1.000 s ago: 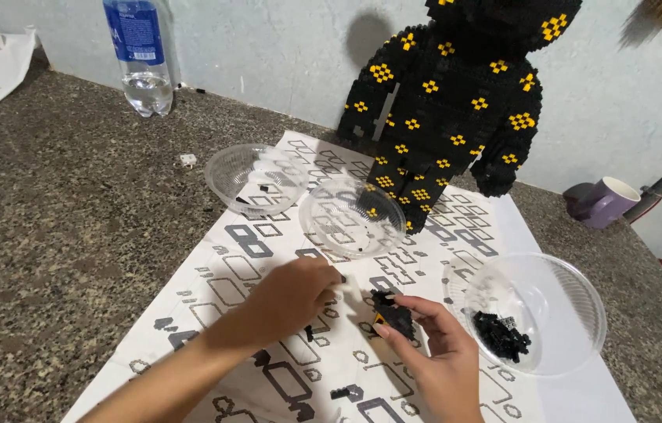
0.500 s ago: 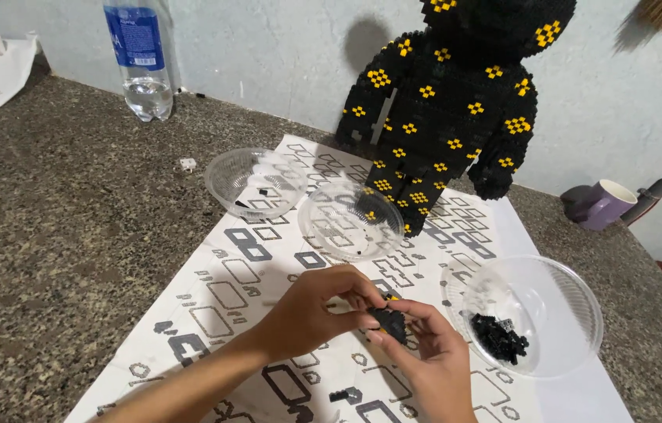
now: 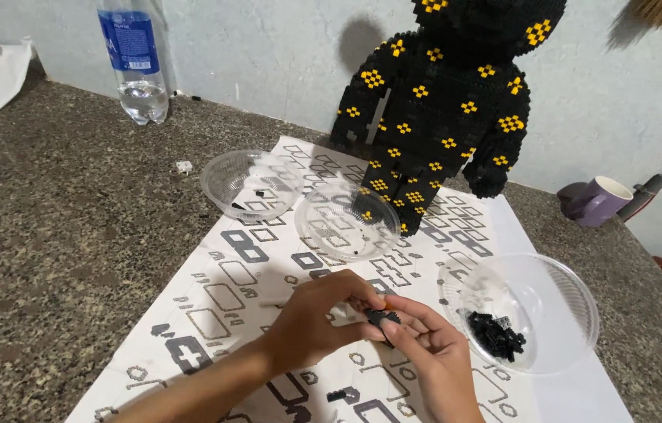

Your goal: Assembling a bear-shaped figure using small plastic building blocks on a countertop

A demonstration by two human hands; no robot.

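Together, both hands (image 3: 370, 329) pinch a small, black, studded block cluster (image 3: 382, 318).

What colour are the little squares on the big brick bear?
Yellow, on a black brick bear; the head view shows it.

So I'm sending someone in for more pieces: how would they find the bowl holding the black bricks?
Start at the tall black and yellow block figure by the wall. On the printed instruction sheet before it sit three clear plastic bowls; take the big bowl farthest right. Only it holds a pile of small black bricks; the others are nearly empty.
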